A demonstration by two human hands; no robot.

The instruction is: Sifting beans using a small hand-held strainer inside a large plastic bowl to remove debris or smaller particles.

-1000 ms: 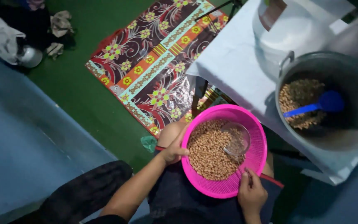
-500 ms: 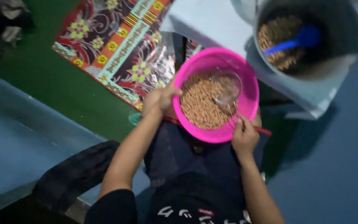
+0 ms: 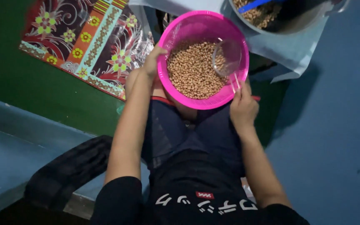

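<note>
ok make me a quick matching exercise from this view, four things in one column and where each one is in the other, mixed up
Things:
1. left hand
2. right hand
3. clear scoop
4. blue scoop

Places:
A. lying in the grey pot at the top
B. on the pink basket rim, left side
C. bowl resting on the peanuts inside the basket
D. at the near right rim, on the clear scoop's handle

Pairs: 1-B, 2-D, 3-C, 4-A
</note>
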